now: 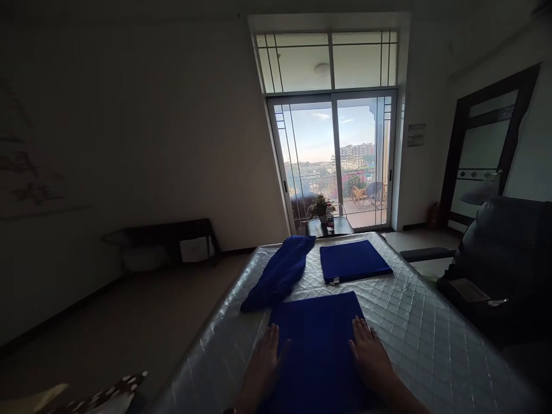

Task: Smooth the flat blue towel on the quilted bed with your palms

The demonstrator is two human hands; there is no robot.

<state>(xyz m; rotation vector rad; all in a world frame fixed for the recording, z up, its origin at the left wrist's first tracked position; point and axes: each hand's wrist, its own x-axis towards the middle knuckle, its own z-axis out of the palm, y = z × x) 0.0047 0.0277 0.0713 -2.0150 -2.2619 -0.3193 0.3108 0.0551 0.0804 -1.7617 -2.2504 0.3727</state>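
As I look down through the head camera, I see a folded blue cloth [317, 359] on a big, shiny quilted cover [425, 325]. The left hand [268, 349] lies flat by its left edge, palm down, fingers straight and close together. It is a bit blurry, so I can't tell if the thumb touches the cloth. The right hand [365, 344] is flat by the right edge, with its fingers straight too. The near end of the cloth runs off the bottom of my view, and both arms are cut off there.

Farther off, a second folded blue cloth [356, 260] has a white tag [335, 281] too small for me to read. A crumpled blue cloth [282, 273] lies to the left, its inner folds hidden.

By the glass door [362, 155], a leafy plant [321, 204] sits in a pot [322, 219]. I can't make out what is in the bottle [330, 219] beside it. A dark rack [172, 234] on the left holds pale things too dim to name.
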